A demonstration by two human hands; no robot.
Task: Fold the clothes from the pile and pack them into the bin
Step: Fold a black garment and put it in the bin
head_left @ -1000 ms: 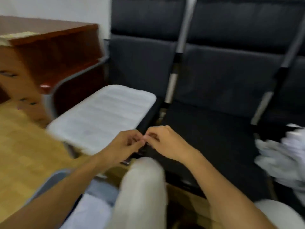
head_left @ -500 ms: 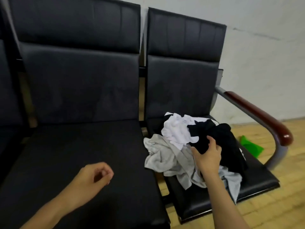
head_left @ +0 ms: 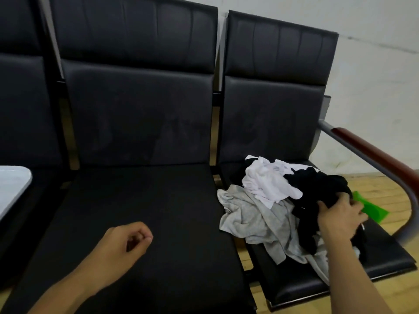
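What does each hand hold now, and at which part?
The right hand grips the black garment at its right side, on the pile. The left hand holds nothing.

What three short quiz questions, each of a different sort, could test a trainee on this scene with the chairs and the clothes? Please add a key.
1. True or false: the pile of clothes lies on the right chair seat.
2. Which garment does the right hand grip? A) white garment B) black garment C) grey garment
3. Fill in: the left hand hovers over the middle chair seat and holds ____.

Key:
1. True.
2. B, the black garment; the white garment and the grey garment lie beside it, untouched.
3. Nothing; its fingers are loosely curled.
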